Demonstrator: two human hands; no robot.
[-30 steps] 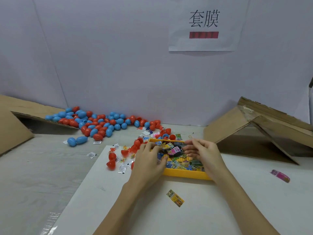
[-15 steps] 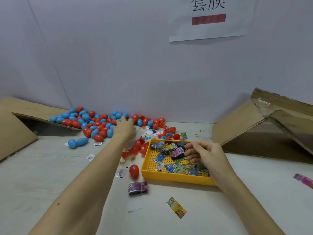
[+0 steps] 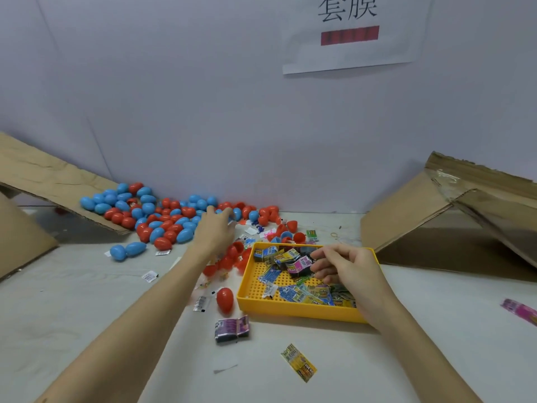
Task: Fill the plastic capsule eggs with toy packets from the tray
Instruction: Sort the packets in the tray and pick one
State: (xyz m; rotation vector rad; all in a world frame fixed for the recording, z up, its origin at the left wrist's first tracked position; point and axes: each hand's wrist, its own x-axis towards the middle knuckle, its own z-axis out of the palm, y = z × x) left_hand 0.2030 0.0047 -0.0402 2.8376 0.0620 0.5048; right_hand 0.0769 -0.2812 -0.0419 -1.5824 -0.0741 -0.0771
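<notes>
Fingers (image 3: 319, 267) over tray (image 3: 293, 308), left hand (image 3: 213, 228) at eggs (image 3: 162, 221)

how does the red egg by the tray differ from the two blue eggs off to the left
The red egg lies alone beside the yellow tray, near the person; the two blue eggs lie farther back on the left, touching each other. They differ in colour. All three are closed, lie on the table and are held by neither hand.

Plain pale lavender-grey wall (image 3: 180, 106) behind a light grey worktop (image 3: 72, 301). White paper sign with black characters and a red bar (image 3: 348, 33) fixed high on the wall. Brown corrugated cardboard flaps lean at left (image 3: 43, 175) and right (image 3: 421, 216). Lighting even and diffuse.
</notes>
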